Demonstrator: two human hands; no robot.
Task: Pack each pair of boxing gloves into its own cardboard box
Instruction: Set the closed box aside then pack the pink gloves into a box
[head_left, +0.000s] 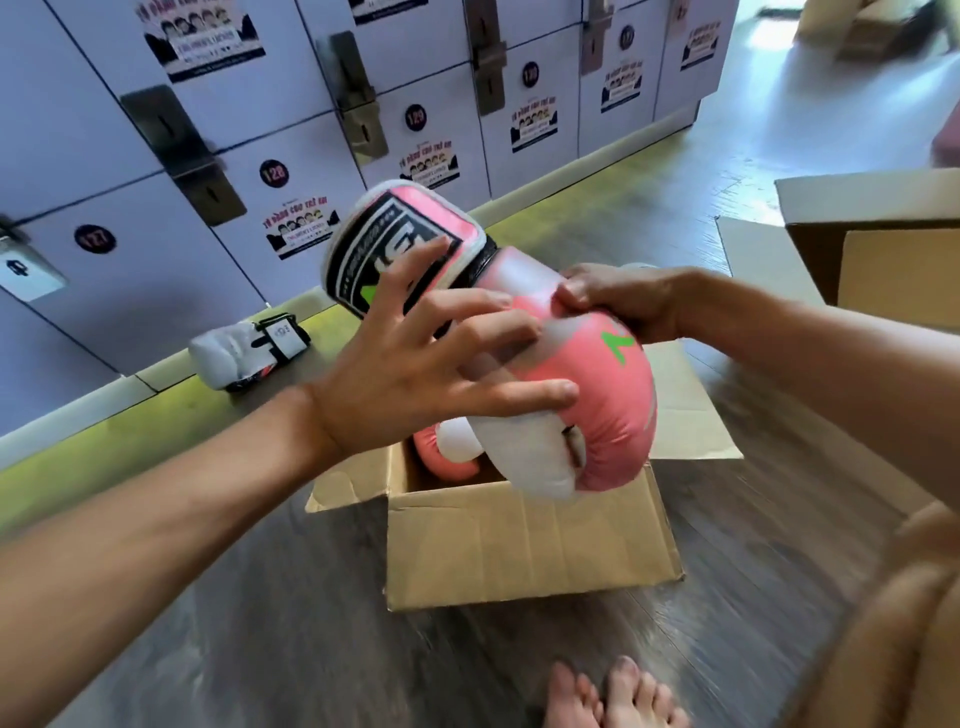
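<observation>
Here we are over the floor (260, 623), and the pink glove (597, 395) is up in the air between both hands, hanging right above the open cardboard box (524, 551), its rounded end dipping past the near rim and its black-and-white cuff pointing up toward the lockers (130, 291). The left hand (415, 374) lies across the near side of it, fingers spread wide and straight, flat against the padding and not curled round anything. The right hand (618, 301) comes in from the far side with fingers and thumb bent over the top of the glove, pinching it just below the cuff. So the glove sits sandwiched, left hand in front, right hand behind and above. Down inside the box, in the left part, a second pink glove (441, 457) peeks out under the held one, only its pink and white end showing. Count them up: two pink gloves, one in the hands and one in the box, plus a single white glove (244, 353) lying on its own at the floor's far edge, against the foot of the lockers, well apart from the box. Boxes — two: the one being filled, flaps folded outward, and a second box (883, 260) open toward the floor's right edge. Bare feet (613, 696) show at the near edge.
</observation>
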